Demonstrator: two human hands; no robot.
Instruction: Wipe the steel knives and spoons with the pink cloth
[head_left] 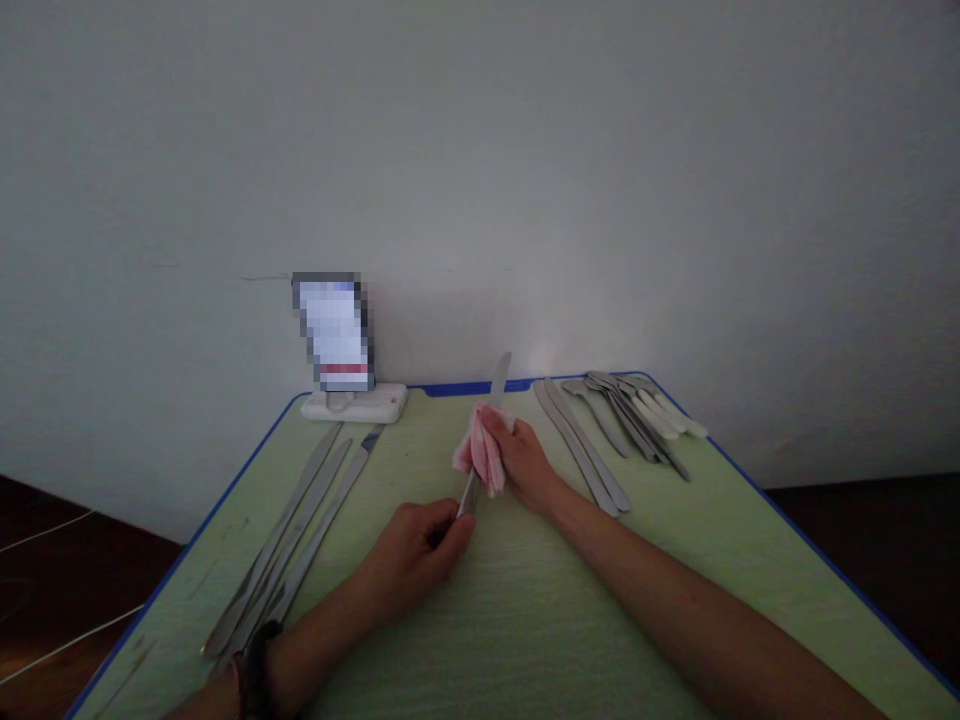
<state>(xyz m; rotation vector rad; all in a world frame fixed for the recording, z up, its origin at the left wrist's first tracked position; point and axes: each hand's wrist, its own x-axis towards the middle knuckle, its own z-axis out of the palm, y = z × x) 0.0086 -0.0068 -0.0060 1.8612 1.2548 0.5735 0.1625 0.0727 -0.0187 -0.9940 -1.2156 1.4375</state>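
Note:
Over the middle of the table I hold a metal table knife (500, 374), its blade pointing up and away from me. My left hand (427, 540) is closed on the lower end of its handle. A pink and white cloth (484, 455) is wrapped around the knife's middle, and my right hand (521, 455) pinches the cloth there. The part of the knife under the cloth is hidden. Several table knives (300, 535) lie side by side to the left, partly behind my left wrist. Two more knives (581, 445) lie just right of my right hand.
A pile of spoons and other cutlery (634, 415), some with white handles, lies at the table's back right. At the back left a phone (337, 335) leans above a white block (356, 402). The green table (495, 640) has a blue edge and meets a pale wall (480, 180).

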